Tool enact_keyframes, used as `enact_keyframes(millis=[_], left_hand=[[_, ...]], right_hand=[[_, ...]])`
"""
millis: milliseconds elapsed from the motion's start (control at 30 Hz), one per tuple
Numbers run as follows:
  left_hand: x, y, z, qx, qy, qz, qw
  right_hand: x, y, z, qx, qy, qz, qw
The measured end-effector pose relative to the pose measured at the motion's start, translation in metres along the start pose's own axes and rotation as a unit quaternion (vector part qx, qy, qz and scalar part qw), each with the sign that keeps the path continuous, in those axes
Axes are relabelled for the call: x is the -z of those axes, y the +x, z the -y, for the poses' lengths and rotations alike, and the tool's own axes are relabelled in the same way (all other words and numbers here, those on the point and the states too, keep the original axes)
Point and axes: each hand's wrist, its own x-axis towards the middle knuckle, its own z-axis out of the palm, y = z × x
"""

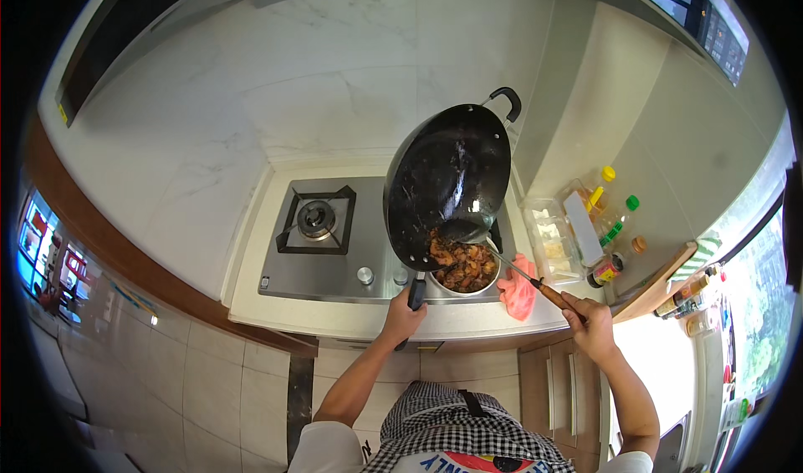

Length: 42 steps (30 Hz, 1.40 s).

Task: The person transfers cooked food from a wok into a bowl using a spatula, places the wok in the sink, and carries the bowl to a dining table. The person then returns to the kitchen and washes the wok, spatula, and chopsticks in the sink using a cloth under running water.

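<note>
My left hand grips the black handle of a dark wok, which is tilted steeply with its inside facing right and its lower rim over a white bowl. Browned, sauced chunks of food fill the bowl, and some lie at the wok's lower edge. My right hand holds the wooden handle of a metal cooking spatula, whose head is inside the wok's low side, just above the food. A pink cloth lies right of the bowl on the counter.
A gas burner with a square support is at the hob's left. On the right stand a clear plastic container, oil and sauce bottles and a wooden board leaning near the wall. The counter's front edge runs before me.
</note>
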Motion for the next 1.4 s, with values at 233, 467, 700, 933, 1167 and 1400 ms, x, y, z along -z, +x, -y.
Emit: enact_keyframes(millis=[233,467,700,933,1167,1400], left_hand=[[0.000,0.001,-0.008,0.041,0.040,-0.018,0.998],[0.001,0.009,-0.007,-0.027,0.118,-0.058,0.991],[0.002,0.013,-0.003,-0.026,0.116,-0.049,0.992],[-0.001,0.020,-0.006,-0.022,0.112,-0.054,0.992],[0.001,0.024,-0.002,-0.009,0.107,-0.051,0.993],[0.000,0.023,-0.008,-0.004,0.094,-0.043,0.995]], right_hand=[[-0.009,-0.015,-0.020,-0.070,0.196,0.000,0.978],[-0.014,-0.028,-0.022,-0.126,0.224,0.014,0.966],[-0.009,-0.042,-0.029,-0.158,0.245,0.030,0.956],[0.003,-0.050,-0.019,-0.049,0.110,-0.010,0.993],[0.009,-0.050,-0.009,-0.025,0.052,-0.023,0.998],[-0.004,-0.020,-0.019,-0.025,0.125,-0.065,0.990]])
